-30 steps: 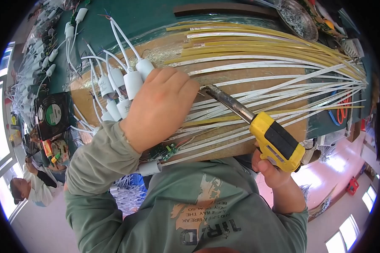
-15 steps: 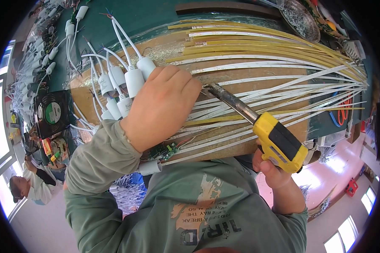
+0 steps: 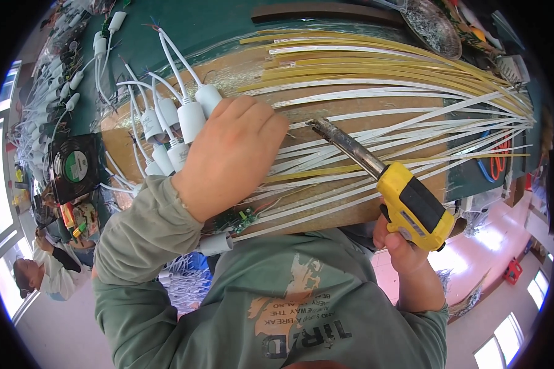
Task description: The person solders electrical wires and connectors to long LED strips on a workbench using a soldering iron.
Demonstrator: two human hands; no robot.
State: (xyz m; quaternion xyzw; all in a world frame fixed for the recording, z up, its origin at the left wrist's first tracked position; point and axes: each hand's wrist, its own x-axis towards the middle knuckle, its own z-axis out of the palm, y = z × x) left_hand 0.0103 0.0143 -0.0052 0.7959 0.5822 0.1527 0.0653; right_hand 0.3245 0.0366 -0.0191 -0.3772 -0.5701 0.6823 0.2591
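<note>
My right hand (image 3: 406,249) grips a yellow-and-black soldering gun (image 3: 415,206), its metal barrel pointing up and left. The blackened tip lies just right of my left hand (image 3: 234,157), apart from the fingers, by the end of a white LED strip (image 3: 345,116). My left hand is closed with the back of it upward; whatever its fingers hold is hidden beneath. Against its left side stand several white cylindrical caps with cables (image 3: 191,121). A small green circuit board (image 3: 235,217) shows below that hand, beside another white cap (image 3: 216,244).
Yellow-backed strips (image 3: 363,58) fan out on a brown board (image 3: 228,66) over the green table. A black fan (image 3: 75,166) is at left, a metal dish (image 3: 434,27) at far right, and red-handled tool (image 3: 501,160) at right. Another person (image 3: 46,264) sits at far left.
The soldering gun has shifted slightly right, so its tip is farther from my left hand. My left hand and the caps sit marginally farther left in view.
</note>
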